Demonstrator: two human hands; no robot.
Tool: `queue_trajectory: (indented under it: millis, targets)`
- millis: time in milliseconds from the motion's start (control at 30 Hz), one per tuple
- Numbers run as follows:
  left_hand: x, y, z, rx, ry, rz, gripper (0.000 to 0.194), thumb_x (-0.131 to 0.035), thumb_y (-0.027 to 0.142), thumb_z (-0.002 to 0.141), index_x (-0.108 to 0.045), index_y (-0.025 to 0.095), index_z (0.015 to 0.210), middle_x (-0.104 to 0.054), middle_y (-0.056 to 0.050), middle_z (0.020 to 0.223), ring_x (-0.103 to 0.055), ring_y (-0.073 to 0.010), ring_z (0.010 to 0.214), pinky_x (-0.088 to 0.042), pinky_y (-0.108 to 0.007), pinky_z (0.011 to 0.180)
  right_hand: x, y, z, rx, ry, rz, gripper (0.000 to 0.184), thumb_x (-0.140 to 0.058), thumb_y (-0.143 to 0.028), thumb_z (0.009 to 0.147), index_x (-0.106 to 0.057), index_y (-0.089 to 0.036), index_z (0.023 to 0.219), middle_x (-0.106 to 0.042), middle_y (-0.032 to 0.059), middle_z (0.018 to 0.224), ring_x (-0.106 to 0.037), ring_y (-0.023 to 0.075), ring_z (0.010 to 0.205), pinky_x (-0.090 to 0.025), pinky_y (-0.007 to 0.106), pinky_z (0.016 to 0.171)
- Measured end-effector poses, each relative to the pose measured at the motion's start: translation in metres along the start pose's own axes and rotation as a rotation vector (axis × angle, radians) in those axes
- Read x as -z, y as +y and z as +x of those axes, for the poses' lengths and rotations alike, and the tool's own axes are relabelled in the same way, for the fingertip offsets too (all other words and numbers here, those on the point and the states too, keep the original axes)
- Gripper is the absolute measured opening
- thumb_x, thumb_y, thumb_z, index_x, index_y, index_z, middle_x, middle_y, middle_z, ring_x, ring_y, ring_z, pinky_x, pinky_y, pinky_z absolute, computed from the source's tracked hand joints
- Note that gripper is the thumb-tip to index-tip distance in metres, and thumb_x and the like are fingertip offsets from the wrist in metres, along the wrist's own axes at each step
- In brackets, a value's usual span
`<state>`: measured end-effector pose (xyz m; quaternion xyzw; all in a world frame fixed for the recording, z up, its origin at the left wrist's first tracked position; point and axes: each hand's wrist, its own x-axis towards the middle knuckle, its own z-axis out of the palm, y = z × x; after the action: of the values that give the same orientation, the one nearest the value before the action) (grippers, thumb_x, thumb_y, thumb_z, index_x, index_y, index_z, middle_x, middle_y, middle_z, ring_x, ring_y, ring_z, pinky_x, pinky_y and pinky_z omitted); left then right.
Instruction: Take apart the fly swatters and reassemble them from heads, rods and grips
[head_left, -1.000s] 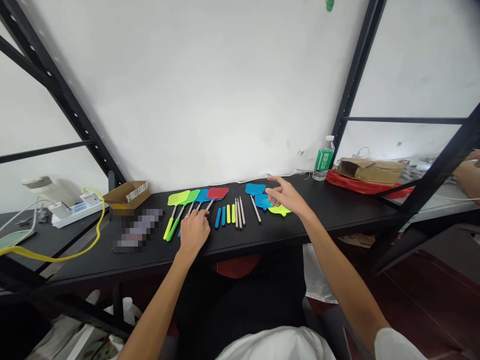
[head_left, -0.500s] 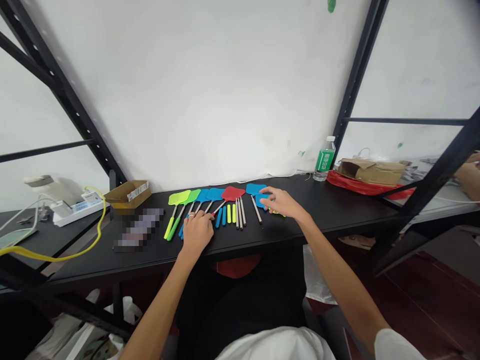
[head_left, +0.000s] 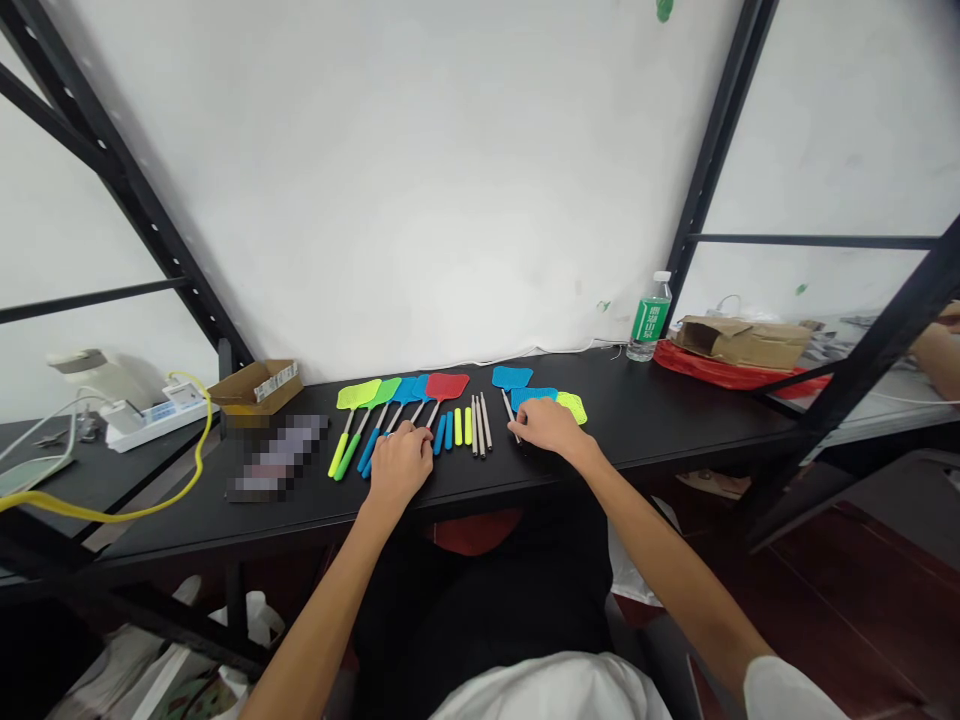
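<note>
My left hand (head_left: 403,462) rests with curled fingers over the handle of the red fly swatter (head_left: 448,385), whose grip is hidden under it. To its left lie assembled fly swatters: yellow (head_left: 358,395), green (head_left: 385,391) and blue (head_left: 403,388). My right hand (head_left: 551,425) is closed, fingertips pinching the lower end of a metal rod (head_left: 508,405). Beyond and beside this hand are blue swatter heads (head_left: 512,377) and a yellow swatter head (head_left: 572,405). Between my hands lie blue grips (head_left: 448,431), yellow grips (head_left: 458,427) and several loose metal rods (head_left: 481,428).
A cardboard box (head_left: 259,393) and a blurred-out item (head_left: 277,460) lie on the left of the black table (head_left: 615,420). At the back right stand a water bottle (head_left: 649,318) and a torn carton (head_left: 742,342) on red plastic. A yellow cable (head_left: 201,440) hangs at left.
The red fly swatter has shifted left, closer to the blue ones. My right hand has moved down toward me and closed on the rod, uncovering the yellow swatter head.
</note>
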<state>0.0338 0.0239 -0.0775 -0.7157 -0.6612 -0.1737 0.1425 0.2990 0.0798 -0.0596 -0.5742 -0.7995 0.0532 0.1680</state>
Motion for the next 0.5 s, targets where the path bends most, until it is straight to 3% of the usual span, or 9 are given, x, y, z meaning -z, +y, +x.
queue_trajectory:
  millis: [167,267,400,500]
  targets:
    - [0.005,0.005,-0.001,0.021,0.034,0.006,0.032,-0.044,0.026,0.094,-0.075,0.021,0.099,-0.065,-0.010,0.099,-0.064,-0.0249,0.083,-0.041,-0.036,0.077,-0.007,-0.008,0.000,-0.060,0.000,-0.034,0.026,-0.064,-0.041,0.082,-0.066,-0.019,0.068,-0.069,0.0121,0.075,-0.066,0.0266,0.078,-0.044,0.031,0.063]
    - [0.008,0.008,-0.002,0.030,0.072,0.015,0.035,-0.043,0.035,0.096,-0.075,0.021,0.097,-0.067,-0.010,0.094,-0.065,-0.0257,0.083,-0.042,-0.036,0.078,-0.009,-0.010,0.000,-0.058,-0.024,0.034,0.023,-0.065,-0.035,0.078,-0.063,-0.018,0.062,-0.067,0.0115,0.067,-0.066,0.0254,0.071,-0.043,0.030,0.058]
    - [0.008,0.012,-0.003,0.012,0.033,0.020,0.035,-0.048,0.040,0.094,-0.075,0.018,0.094,-0.071,-0.012,0.090,-0.067,-0.0289,0.086,-0.043,-0.037,0.078,-0.007,-0.008,0.001,-0.061,-0.141,0.331,0.028,-0.059,-0.026,0.078,-0.056,-0.018,0.052,-0.060,0.0054,0.052,-0.058,0.0161,0.046,-0.040,0.026,0.046]
    - [0.006,0.014,-0.004,0.025,0.019,0.037,0.033,-0.052,0.038,0.091,-0.076,0.016,0.092,-0.073,-0.014,0.090,-0.068,-0.0316,0.087,-0.044,-0.040,0.078,-0.003,-0.002,0.006,-0.118,-0.149,0.560,0.025,-0.060,-0.027,0.077,-0.056,-0.018,0.054,-0.057,0.0015,0.049,-0.049,0.0104,0.037,-0.036,0.022,0.037]
